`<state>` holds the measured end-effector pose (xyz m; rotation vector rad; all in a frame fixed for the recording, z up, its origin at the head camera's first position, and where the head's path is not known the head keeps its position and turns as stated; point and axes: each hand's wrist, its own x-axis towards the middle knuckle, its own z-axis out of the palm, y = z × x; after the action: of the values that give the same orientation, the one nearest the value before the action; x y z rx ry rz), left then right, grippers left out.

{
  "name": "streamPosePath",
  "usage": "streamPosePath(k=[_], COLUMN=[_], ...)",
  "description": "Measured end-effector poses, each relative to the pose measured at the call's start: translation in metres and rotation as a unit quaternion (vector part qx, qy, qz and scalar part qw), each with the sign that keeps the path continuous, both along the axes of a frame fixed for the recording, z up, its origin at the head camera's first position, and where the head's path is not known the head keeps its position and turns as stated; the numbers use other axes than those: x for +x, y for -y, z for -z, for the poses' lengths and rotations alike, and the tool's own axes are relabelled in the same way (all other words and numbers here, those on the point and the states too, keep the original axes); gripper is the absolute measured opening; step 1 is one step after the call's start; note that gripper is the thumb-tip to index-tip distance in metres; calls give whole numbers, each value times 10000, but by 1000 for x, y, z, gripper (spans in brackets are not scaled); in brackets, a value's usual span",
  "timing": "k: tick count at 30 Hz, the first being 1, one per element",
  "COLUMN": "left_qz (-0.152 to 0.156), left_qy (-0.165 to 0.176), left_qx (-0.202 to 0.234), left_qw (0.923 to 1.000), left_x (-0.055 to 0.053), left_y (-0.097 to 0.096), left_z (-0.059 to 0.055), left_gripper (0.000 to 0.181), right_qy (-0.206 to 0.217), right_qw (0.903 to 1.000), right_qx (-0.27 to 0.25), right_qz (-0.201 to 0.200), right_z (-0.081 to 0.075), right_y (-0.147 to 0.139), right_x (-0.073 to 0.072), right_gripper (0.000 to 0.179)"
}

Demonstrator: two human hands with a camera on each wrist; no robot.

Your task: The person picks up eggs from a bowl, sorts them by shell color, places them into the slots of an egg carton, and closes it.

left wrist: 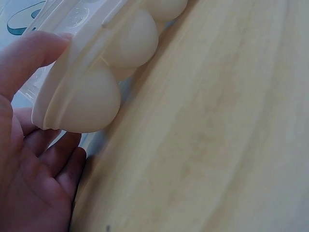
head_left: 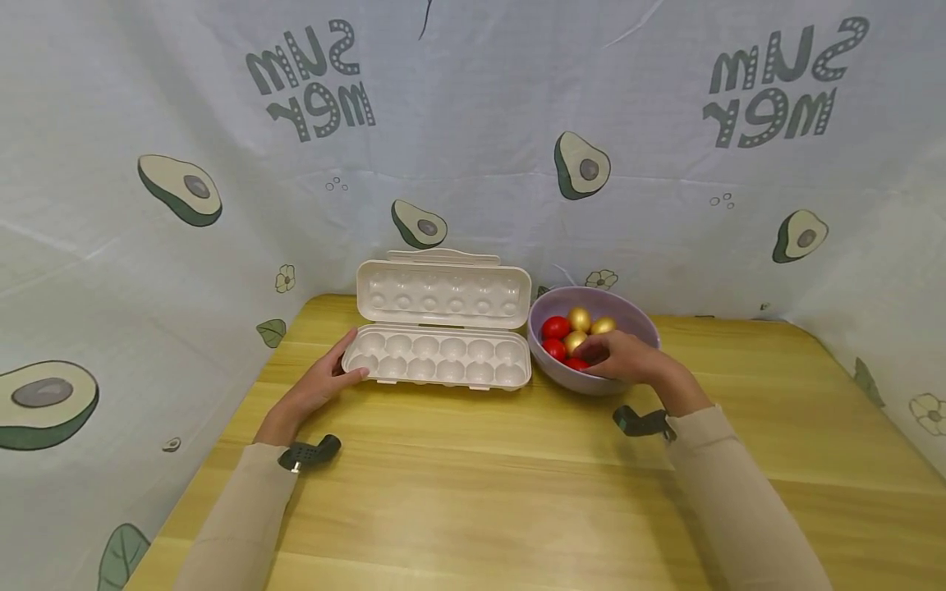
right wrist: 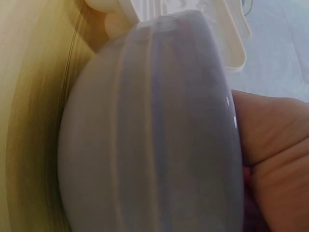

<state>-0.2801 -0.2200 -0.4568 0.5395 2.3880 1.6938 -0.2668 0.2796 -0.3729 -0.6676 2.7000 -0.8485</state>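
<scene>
A cream egg carton [head_left: 443,383] lies with its lid [head_left: 443,261] raised at the back, its cups bare. At its left end, my left hand [head_left: 325,384] grips the tray, thumb over the rim and fingers around the end; the left wrist view shows this hand [left wrist: 43,159] close up. To the right, a purple bowl [head_left: 545,305] holds red and gold eggs. My right hand [head_left: 624,357] reaches over the bowl's right rim, fingers curled around a red egg [head_left: 576,364] near the front. In the right wrist view the bowl wall [right wrist: 149,135] hides most of the fingers.
Both things stand near the back edge of a wooden table [head_left: 473,484]. Behind hangs a pale curtain [head_left: 480,123] printed with avocados and lettering, close to the raised lid. The bowl stands right beside the carton's right end.
</scene>
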Motion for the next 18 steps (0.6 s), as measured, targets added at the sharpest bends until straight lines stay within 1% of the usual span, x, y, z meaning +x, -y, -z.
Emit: streamPosePath(k=[3, 6, 9, 13, 18], left_qz=[-3, -15, -27, -33, -41], left_qy=[18, 20, 26, 25, 8], left_qx=[4, -20, -20, -2, -41], left_qw=[10000, 10000, 10000, 10000, 10000], left_x=[-1, -1, -1, -1, -2], left_y=[0, 0, 0, 0, 1], left_z=[0, 0, 1, 1, 2], left_gripper=[82, 82, 82, 82, 82], right_qy=[37, 15, 62, 210, 293], right_qw=[9998, 9988, 9978, 9985, 9992], right_qx=[161, 483, 665, 501, 167], right_qz=[-82, -21, 42, -66, -210], right_z=[-2, -4, -4, 0, 4], right_y=[1, 2, 1, 0, -1], right_x=[-1, -3, -4, -7, -8], right_gripper=[34, 36, 39, 38, 30])
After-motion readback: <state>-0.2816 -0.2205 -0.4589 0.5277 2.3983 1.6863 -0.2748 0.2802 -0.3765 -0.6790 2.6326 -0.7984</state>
